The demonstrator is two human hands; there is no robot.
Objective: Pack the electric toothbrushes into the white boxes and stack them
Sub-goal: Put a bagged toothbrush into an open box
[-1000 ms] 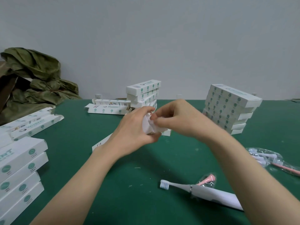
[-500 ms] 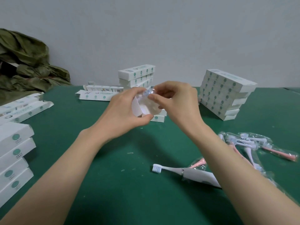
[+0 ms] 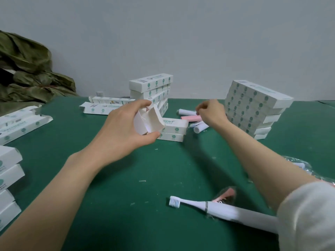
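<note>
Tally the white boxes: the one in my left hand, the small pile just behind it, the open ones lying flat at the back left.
Held box, left hand: 1
Pile boxes: 2
Open flat boxes: 2
Total: 5

white box [image 3: 176,124] | print: "…DENT" | start hidden, possibly longer

A white electric toothbrush [image 3: 226,212] lies on the green tabletop [image 3: 126,178] by its near edge, toward the right. Stacks of white boxes stand along the far edge: a middle stack [image 3: 152,91] and a right stack [image 3: 253,109]. A left stack [image 3: 7,178] is at the left edge. Loose pink and white handles [image 3: 190,118] lie between a two-box pile [image 3: 174,131] and the right stack.
</note>
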